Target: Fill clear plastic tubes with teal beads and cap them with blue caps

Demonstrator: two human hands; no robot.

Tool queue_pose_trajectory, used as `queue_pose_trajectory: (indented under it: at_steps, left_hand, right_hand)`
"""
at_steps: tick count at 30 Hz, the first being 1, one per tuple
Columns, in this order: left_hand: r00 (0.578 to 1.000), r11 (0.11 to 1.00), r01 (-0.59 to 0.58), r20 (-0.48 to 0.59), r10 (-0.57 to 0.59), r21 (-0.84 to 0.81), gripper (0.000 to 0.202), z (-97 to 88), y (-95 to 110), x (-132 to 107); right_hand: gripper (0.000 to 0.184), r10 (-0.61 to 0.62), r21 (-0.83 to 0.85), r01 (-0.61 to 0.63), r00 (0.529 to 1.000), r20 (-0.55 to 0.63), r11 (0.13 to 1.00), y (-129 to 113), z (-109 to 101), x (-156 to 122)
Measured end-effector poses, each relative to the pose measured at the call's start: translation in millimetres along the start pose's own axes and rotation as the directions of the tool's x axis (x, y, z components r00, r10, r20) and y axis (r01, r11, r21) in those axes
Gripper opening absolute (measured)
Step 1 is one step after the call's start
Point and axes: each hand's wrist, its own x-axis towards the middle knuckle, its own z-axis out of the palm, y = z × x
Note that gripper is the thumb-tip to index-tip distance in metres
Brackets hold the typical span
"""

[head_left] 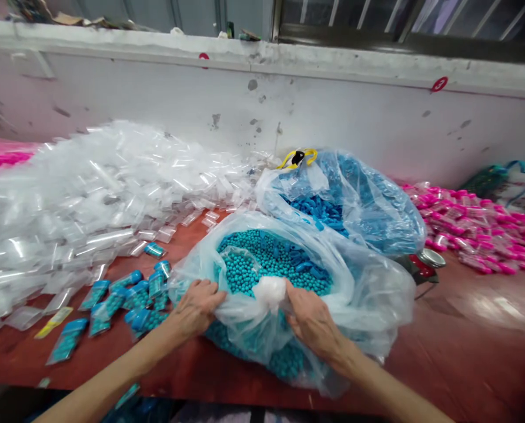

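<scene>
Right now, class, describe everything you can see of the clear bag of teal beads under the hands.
The clear plastic bag is thin, crinkled film, slumped on the red table with its mouth open upward. Small round teal beads fill it. The left hand grips its near rim; the right hand pinches a bunched wad of the film. A second bag of blue pieces touches its far side.
</scene>
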Motion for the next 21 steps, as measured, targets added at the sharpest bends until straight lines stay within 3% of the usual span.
queue_pose_trajectory:
  at_steps: [6, 11, 14, 16, 19, 21]
  left_hand:
    - [0.975, 0.991, 0.130, -0.183, -0.130, -0.009, 0.018, -30.9, -2, 36]
    - [0.882, 0.978, 0.192, -0.421, -0.210, -0.084, 0.024, -61.0, 3, 71]
    - [0.834, 0.967, 0.197, -0.490, -0.253, -0.163, 0.031, -81.0, 10, 97]
    - [0.846, 0.956, 0.191, -0.457, -0.276, -0.223, 0.039, -91.3, 13, 112]
    - [0.948, 0.946, 0.101, -0.259, -0.185, -0.307, 0.064, -98.9, 11, 126]
    - [0.991, 0.938, 0.027, -0.115, -0.071, -0.346, 0.079, -99.2, 8, 128]
  right_hand:
    - [0.057, 0.044, 0.026, -0.041, 0.983, -0.175, 0.999, 22, -27, 36]
    - [0.051, 0.171, 0.090, -0.150, 0.927, -0.335, 0.985, 38, -51, 51]
    - [0.053, 0.303, 0.214, -0.235, 0.871, -0.385, 0.948, 45, -63, 56]
    - [0.055, 0.377, 0.370, -0.240, 0.854, -0.359, 0.897, 51, -67, 59]
    - [0.052, 0.403, 0.614, -0.170, 0.877, -0.263, 0.770, 63, -64, 60]
    - [0.050, 0.421, 0.709, -0.136, 0.874, -0.243, 0.692, 72, -59, 59]
